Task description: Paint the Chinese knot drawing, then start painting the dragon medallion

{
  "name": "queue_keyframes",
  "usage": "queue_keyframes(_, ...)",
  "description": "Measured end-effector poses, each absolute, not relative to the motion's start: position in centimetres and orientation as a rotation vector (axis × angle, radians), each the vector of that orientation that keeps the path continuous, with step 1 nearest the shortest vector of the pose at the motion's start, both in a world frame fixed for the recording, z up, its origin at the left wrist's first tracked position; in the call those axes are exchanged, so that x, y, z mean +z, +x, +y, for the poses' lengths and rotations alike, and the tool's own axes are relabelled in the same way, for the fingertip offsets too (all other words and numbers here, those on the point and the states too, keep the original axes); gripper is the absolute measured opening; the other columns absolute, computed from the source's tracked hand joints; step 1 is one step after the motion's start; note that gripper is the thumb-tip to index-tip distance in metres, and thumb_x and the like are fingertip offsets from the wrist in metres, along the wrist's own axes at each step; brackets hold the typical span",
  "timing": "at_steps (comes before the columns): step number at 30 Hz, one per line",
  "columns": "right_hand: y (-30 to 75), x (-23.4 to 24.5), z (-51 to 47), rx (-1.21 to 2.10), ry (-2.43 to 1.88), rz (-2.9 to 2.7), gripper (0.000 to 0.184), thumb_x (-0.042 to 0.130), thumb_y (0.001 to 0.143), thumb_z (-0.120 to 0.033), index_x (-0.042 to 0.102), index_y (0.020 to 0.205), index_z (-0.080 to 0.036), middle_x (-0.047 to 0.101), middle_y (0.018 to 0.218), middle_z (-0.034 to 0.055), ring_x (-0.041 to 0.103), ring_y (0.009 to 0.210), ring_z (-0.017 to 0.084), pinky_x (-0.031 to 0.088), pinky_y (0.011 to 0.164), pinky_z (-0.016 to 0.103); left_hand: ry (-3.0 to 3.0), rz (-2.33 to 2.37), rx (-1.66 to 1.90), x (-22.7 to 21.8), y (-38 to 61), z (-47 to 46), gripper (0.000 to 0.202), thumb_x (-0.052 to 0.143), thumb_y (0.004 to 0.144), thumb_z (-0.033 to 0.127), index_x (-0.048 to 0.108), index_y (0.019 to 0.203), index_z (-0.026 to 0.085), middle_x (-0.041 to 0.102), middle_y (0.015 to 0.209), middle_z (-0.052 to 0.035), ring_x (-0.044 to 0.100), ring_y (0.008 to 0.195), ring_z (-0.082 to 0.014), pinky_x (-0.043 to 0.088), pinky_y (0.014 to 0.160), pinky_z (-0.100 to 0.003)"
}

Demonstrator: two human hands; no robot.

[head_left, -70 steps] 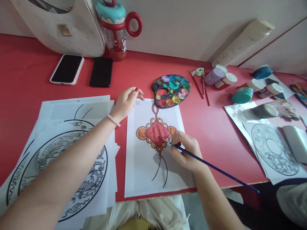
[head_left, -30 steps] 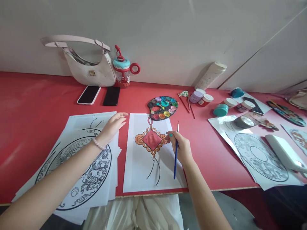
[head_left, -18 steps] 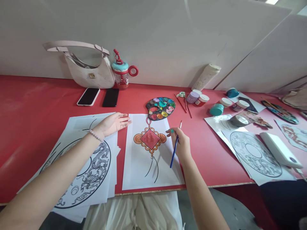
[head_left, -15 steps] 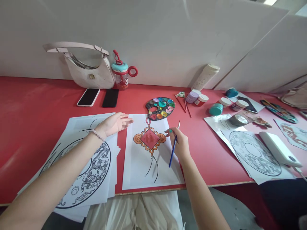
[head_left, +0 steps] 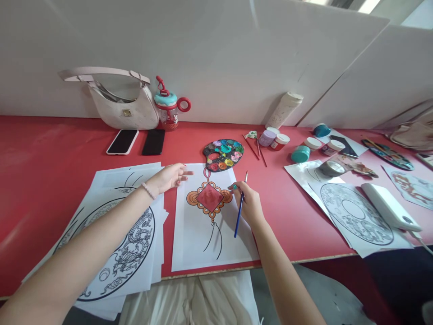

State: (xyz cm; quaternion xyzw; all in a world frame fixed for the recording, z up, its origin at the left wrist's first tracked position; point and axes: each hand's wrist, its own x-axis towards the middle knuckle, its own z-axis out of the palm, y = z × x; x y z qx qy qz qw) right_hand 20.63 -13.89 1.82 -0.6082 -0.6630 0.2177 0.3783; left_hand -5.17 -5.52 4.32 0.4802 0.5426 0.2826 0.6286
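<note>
A white sheet (head_left: 196,239) with a painted knot drawing (head_left: 209,198), red square and orange loops, lies in front of me on the red table (head_left: 43,176). My right hand (head_left: 248,203) is closed on a blue-handled paintbrush (head_left: 239,212), its tip pointing away, at the sheet's right edge. My left hand (head_left: 171,176) lies open, fingers stretched onto the sheet's upper left corner. A black paint palette (head_left: 223,154) with many colours sits just beyond the sheet.
A stack of dragon-circle printouts (head_left: 118,234) lies at left. Two phones (head_left: 122,141), a pale handbag (head_left: 118,106) and a bottle (head_left: 167,108) stand at the back. Paint jars (head_left: 300,154), spare brushes (head_left: 259,151), more printouts (head_left: 355,214) and a white device (head_left: 389,205) fill the right side.
My head has lifted, showing more of the table. The right hand took the brush off the red square and now holds it upright beside the drawing. The left hand has flattened.
</note>
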Motion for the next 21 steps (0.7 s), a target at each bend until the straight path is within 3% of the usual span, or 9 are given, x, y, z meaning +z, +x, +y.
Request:
queue_keyframes(2,20.6,1.8,-13.8,0.545,-1.547,-1.704,0.018,0.041,0.085,-0.029,0.056,0.084,-0.019,0.067,0.080,0.0049,0.062,0.069,0.015,0.045,0.064,0.025,1.511,1.469,0.736,3.6,-5.1,-5.2,0.038,0.049,0.077,0.033,0.050,0.111,0.017,0.058,0.118,-0.0145,0.057,0.103,-0.0231,0.047,0.077,-0.034)
queue_keyframes(5,20.5,1.7,-13.8,0.532,-1.555,-1.716,0.017,0.042,0.085,-0.028,0.056,0.084,-0.020,0.067,0.079,0.0047,0.062,0.069,0.015,0.045,0.064,0.025,2.091,1.628,0.561,3.0,-5.1,-4.2,0.054,0.055,0.073,0.034,0.047,0.122,0.013,0.048,0.129,-0.0177,0.041,0.125,-0.0309,0.032,0.103,-0.043)
queue_keyframes(10,20.6,1.8,-13.7,0.525,-1.560,-1.754,0.017,0.042,0.085,-0.027,0.056,0.084,-0.020,0.068,0.081,0.0049,0.062,0.070,0.015,0.045,0.064,0.024,2.239,1.720,0.057,3.9,-4.9,-1.9,0.079,0.063,0.064,0.050,0.044,0.128,0.008,0.047,0.125,-0.0236,0.043,0.120,-0.0387,0.037,0.096,-0.044)
queue_keyframes(17,20.5,2.3,-13.9,0.517,-1.555,-1.750,0.021,0.042,0.085,-0.029,0.060,0.085,-0.019,0.067,0.079,0.0048,0.060,0.067,0.014,0.045,0.062,0.024,2.264,1.659,-0.123,5.5,-4.4,-0.7,0.047,0.063,0.064,0.045,0.060,0.101,0.016,0.062,0.108,-0.0158,0.057,0.103,-0.0316,0.044,0.084,-0.036)
queue_keyframes(21,20.5,2.3,-14.0,0.528,-1.523,-1.727,0.026,0.039,0.089,-0.035,0.059,0.089,-0.019,0.064,0.073,0.0034,0.059,0.065,0.014,0.046,0.064,0.024,2.256,1.696,-0.042,4.8,-4.6,-1.1,0.045,0.064,0.063,0.048,0.060,0.097,0.018,0.061,0.107,-0.0147,0.055,0.104,-0.0327,0.044,0.082,-0.037)
